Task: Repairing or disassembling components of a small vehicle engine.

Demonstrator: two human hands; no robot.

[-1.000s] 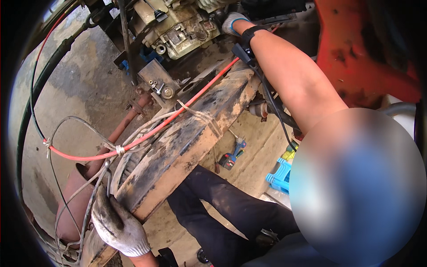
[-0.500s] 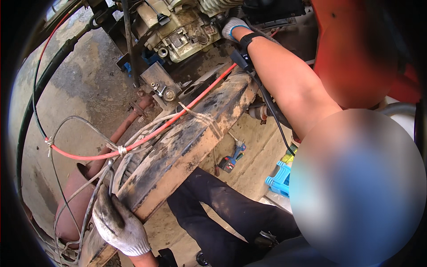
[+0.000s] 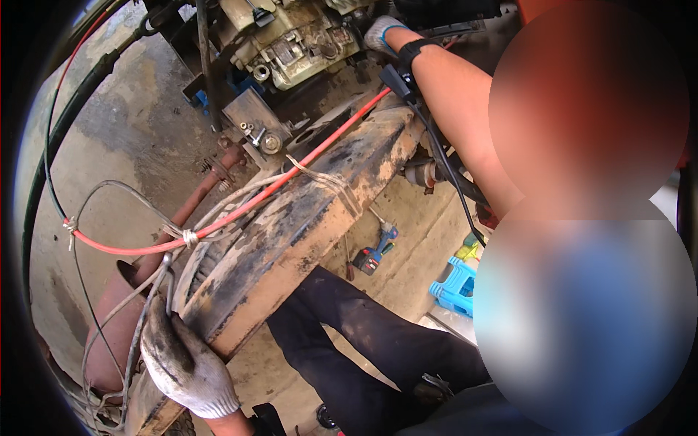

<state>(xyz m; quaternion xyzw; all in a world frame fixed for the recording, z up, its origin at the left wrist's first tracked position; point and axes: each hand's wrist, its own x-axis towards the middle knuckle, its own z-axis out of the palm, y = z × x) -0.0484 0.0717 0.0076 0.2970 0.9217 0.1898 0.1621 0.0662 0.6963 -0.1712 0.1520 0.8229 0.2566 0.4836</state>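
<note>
My left hand, in a soiled white knit glove, rests against the lower end of a rusty frame beam. Its fingers are curled beside a grey, bent, rod-like piece; whether this is a tool or a cable loop I cannot make out. My right arm reaches far up to a dirty metal engine. There my right hand, gloved in white with a blue cuff edge, is at the engine's right side, its fingers hidden. A red cable sleeve runs across the beam, tied with pale string.
A rusty cylinder with a pipe lies left of the beam, among loose grey cables. A bracket with bolts stands below the engine. On the floor are a blue cordless power tool and a light-blue plastic crate. Blurred patches cover the right.
The whole view has shifted slightly, so the scene sits a little further left and up. Both hands keep their places, at the beam and at the engine.
</note>
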